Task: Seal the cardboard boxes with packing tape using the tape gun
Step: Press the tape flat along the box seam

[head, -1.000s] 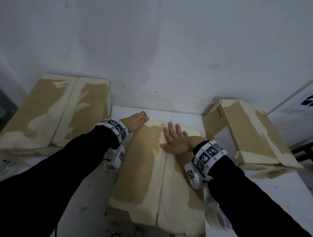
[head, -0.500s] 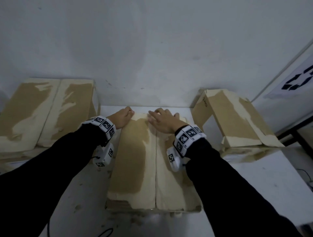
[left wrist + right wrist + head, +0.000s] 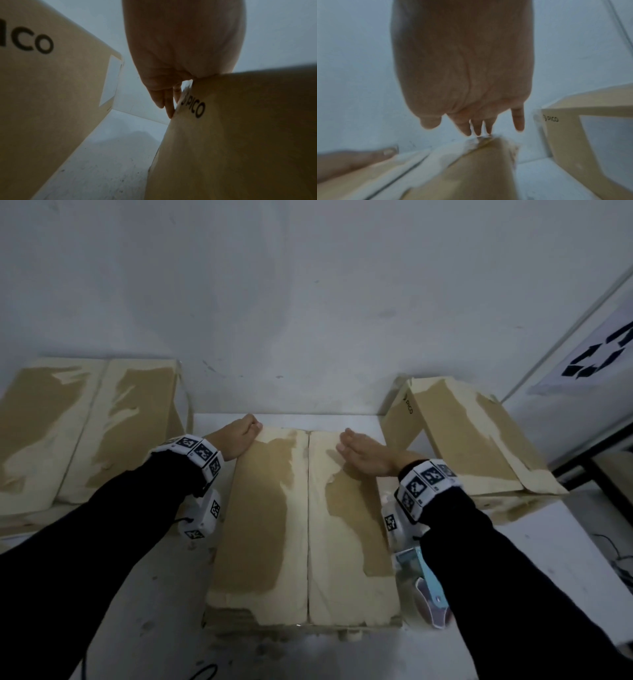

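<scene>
The centre cardboard box [image 3: 267, 525] lies on the white table with both top flaps down, their seam running away from me. My left hand [image 3: 239, 436] grips its far left corner: the thumb lies on top and the fingers [image 3: 164, 100] reach down the side printed PICO [image 3: 240, 135]. My right hand [image 3: 363, 455] rests flat on the right flap near the far edge, its fingers [image 3: 477, 128] straight. The tape gun [image 3: 426, 594] lies beside the box's right side, partly hidden under my right forearm; neither hand touches it.
A closed box [image 3: 85, 433] sits at the left, close to the centre one. A tilted box [image 3: 479, 440] leans at the right. The wall stands right behind the table [image 3: 565, 559]. A cable [image 3: 205, 672] lies at the front edge.
My right hand slid from the far end of the seam rightwards onto the right flap and flattened out. My left hand stayed on the far left corner.
</scene>
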